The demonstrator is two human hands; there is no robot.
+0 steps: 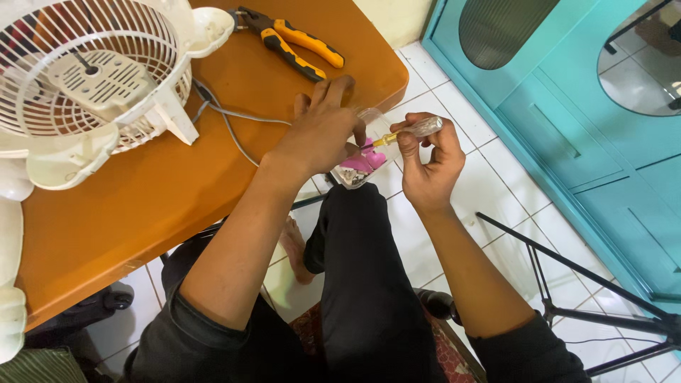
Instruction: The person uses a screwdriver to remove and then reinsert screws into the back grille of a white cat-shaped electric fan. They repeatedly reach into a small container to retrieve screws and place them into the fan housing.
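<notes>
your left hand (323,135) has its fingers wrapped round a small clear plastic part with pink inside (363,164), just off the orange tabletop (142,191) edge above your knee, while your right hand (425,163) fingers pinch a clear-handled screwdriver (415,130) poking into it.

A fan guard (85,78) sits on the table (142,191) at its far left, with pliers (294,42) lying to its right near the table's far edge. A cable (234,120) runs from the guard toward the left hand (323,131), which holds what seems a small plug (362,167) just off the table's right edge; the right hand (425,167), beside it, sets a screwdriver (411,131) against it, above the knee (355,206).
</notes>
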